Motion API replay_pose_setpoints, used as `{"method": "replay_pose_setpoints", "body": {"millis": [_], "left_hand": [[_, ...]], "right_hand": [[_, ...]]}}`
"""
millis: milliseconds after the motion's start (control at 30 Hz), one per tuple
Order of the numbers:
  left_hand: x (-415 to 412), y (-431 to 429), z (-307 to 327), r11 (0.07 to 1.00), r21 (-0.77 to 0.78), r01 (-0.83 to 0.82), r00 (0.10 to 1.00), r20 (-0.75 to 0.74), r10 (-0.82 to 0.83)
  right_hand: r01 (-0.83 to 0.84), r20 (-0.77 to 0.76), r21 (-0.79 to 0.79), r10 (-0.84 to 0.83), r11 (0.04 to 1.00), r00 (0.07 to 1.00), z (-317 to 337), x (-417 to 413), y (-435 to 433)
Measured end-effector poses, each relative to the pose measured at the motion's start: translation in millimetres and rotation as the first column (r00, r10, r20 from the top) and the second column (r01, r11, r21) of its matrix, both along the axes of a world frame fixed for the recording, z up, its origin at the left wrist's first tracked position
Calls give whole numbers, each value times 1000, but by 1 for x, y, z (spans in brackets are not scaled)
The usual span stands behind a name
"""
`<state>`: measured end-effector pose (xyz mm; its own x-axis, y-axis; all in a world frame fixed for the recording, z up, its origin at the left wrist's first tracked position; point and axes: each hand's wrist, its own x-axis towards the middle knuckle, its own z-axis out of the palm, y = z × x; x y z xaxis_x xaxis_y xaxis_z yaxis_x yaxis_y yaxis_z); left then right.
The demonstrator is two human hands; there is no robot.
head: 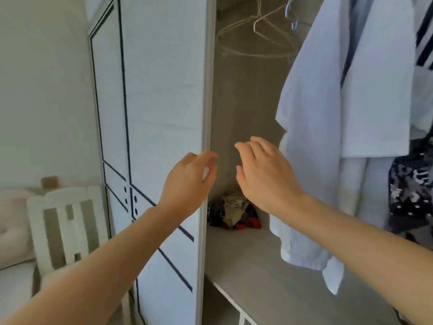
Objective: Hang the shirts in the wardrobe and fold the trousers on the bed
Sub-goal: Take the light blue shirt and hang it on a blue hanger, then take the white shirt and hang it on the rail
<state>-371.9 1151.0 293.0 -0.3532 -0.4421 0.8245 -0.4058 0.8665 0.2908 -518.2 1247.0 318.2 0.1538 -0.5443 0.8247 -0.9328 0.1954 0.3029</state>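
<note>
The wardrobe stands open in front of me, its white door (161, 113) with dark line trim at the left. Pale blue and white shirts (339, 113) hang inside at the right. Several bare wire hangers (257, 36) hang from the rail at the top. My left hand (189, 181) reaches forward at the door's edge, fingers loosely curled and holding nothing. My right hand (264, 172) is raised inside the opening, fingers relaxed and empty, just left of the hanging shirts. No trousers or bed surface show clearly.
A dark patterned garment (412, 188) hangs at the far right. A crumpled pile of small clothes (234, 212) lies at the back of the grey wardrobe shelf (269, 277). A white slatted headboard (68, 219) and a cushion (11, 219) stand at the lower left.
</note>
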Motion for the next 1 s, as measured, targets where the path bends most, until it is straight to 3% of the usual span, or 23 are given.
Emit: {"method": "replay_pose_setpoints", "body": {"millis": [167,333,633,867,1000], "left_hand": [[67,3,-77,984,59,-166,986,31,165],[129,-4,-155,946,112,-305,948,130,290],[211,-33,-273,808,363,-465,885,179,429],[281,-54,-359,566,548,-616,770,270,578],[318,-59,-390,351,690,-632,726,369,581]], "right_hand": [[-202,130,107,188,974,974,-74,45,-22],[-380,248,262,318,887,915,-153,86,-55],[-594,488,415,382,689,785,-268,173,-119],[-668,602,552,316,499,733,-351,239,-166],[-673,615,628,281,391,737,-386,266,-191]]}}
